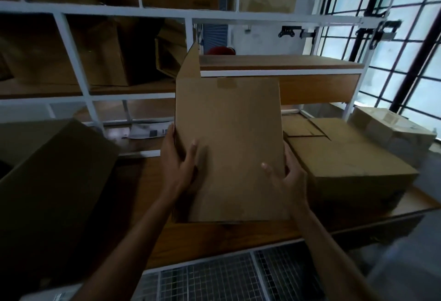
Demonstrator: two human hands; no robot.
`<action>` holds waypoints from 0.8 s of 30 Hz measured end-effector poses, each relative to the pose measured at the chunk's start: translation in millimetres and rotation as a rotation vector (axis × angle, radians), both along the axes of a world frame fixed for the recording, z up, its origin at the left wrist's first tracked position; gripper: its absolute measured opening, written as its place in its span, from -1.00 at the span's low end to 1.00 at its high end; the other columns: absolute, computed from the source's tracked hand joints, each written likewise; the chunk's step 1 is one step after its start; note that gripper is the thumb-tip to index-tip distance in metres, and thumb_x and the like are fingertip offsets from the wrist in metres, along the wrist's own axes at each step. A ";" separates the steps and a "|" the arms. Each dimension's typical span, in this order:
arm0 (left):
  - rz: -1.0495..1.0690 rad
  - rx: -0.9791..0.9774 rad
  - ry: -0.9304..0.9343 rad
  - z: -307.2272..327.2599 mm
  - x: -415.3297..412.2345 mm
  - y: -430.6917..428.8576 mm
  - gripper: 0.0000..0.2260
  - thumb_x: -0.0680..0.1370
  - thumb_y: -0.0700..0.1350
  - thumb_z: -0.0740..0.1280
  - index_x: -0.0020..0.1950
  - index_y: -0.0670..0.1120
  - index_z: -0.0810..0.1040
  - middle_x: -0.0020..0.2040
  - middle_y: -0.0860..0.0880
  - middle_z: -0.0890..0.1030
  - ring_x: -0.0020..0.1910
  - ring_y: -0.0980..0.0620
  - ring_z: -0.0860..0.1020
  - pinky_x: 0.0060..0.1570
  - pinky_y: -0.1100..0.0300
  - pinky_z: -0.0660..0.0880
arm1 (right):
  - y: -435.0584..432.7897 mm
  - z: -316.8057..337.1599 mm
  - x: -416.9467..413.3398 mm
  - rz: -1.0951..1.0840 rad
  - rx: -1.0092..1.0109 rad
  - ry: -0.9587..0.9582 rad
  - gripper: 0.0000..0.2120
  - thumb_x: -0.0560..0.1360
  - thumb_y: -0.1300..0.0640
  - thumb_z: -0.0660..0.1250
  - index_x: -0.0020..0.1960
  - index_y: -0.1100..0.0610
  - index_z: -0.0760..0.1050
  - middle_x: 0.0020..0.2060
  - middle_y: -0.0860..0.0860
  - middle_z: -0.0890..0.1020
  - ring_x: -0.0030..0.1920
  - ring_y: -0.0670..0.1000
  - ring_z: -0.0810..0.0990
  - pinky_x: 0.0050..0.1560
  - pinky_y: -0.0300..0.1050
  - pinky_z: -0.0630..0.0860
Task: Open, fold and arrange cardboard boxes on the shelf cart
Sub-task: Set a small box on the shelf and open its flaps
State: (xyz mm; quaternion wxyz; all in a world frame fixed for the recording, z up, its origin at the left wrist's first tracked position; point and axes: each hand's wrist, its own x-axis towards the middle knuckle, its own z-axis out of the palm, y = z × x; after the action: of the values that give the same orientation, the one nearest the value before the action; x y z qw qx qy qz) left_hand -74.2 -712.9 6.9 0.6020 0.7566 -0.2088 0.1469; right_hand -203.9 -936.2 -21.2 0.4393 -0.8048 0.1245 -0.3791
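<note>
Box [229, 143] side edges gripped by both hands.

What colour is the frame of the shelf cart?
White; the shelf cart frame shows best in the head view, around brown wooden shelves.

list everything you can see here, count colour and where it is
held cardboard box: 1, brown, centre, upright over the wooden shelf, one flap raised at its top left
closed box: 1, brown, right of the held one, lying on the shelf
pale box: 1, whitish, far right, behind the closed box
large box: 1, dark brown, left foreground
boxes in cubbies: several, brown, upper left of the rack; count unclear
shelf rack: 1, white frame, wooden boards
printed paper: 1, white, low shelf left of the held box
wire mesh: 1, grey, bottom
window grille: 1, black, right
red thing: 1, behind the flap, unclear
left hand: grip on the box's left edge
right hand: grip on its right edge
</note>
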 end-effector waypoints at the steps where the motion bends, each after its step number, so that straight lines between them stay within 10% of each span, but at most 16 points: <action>1: 0.013 0.000 -0.011 -6.5 1.0 8.2 -0.30 0.54 0.27 0.23 0.59 0.07 0.08 0.57 -0.02 0.22 0.49 0.03 0.25 0.42 -0.02 0.27 | 10.6 -10.7 2.3 -0.013 0.004 -0.002 -0.25 0.45 -0.17 0.44 0.54 0.00 0.22 0.26 -0.17 0.51 0.14 -0.24 0.54 0.03 -0.33 0.53; 7: 0.092 -0.112 0.055 -17.2 6.8 49.7 -0.64 0.67 0.16 0.06 0.27 -0.03 0.46 0.23 0.02 0.52 0.06 0.23 0.50 0.14 0.09 0.50 | 44.8 -24.8 9.5 -0.079 0.171 -0.069 -0.50 0.47 -0.40 0.18 0.19 -0.05 0.48 0.01 -0.06 0.64 -0.05 -0.07 0.63 0.00 0.11 0.63; 11: -0.071 -0.300 0.123 8.7 16.9 63.0 -0.67 0.70 0.09 0.01 0.11 0.03 0.54 0.07 -0.04 0.63 0.07 0.02 0.61 0.20 -0.14 0.52 | 39.9 7.6 14.7 0.044 0.481 -0.123 -0.49 0.51 -0.40 0.11 -0.07 -0.01 0.59 -0.17 0.04 0.66 -0.16 0.07 0.63 -0.04 0.12 0.57; 19: -0.327 -0.406 0.292 27.3 18.6 64.8 -0.61 0.67 0.18 -0.03 0.20 0.10 0.53 0.11 -0.02 0.66 0.15 -0.06 0.62 0.09 0.06 0.54 | 45.9 28.1 29.6 0.079 0.591 -0.161 -0.40 0.46 -0.42 0.12 0.06 0.06 0.58 -0.10 0.09 0.68 -0.11 0.07 0.66 -0.14 -0.04 0.55; 24: -0.196 -0.393 0.308 13.2 19.6 72.6 -0.67 0.68 0.12 0.00 0.09 0.08 0.54 0.08 -0.02 0.63 0.10 -0.03 0.60 0.26 -0.11 0.48 | 53.2 5.5 37.2 0.065 0.628 -0.016 -0.30 0.44 -0.47 0.16 0.19 0.10 0.58 0.09 0.14 0.65 0.08 0.13 0.63 0.15 0.14 0.55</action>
State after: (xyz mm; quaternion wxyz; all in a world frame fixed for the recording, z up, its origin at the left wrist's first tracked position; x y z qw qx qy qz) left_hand -54.6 -640.3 20.1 0.7733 0.6148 -0.1546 0.0086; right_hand -166.7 -883.0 -15.7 0.6792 -0.6304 0.2065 -0.3141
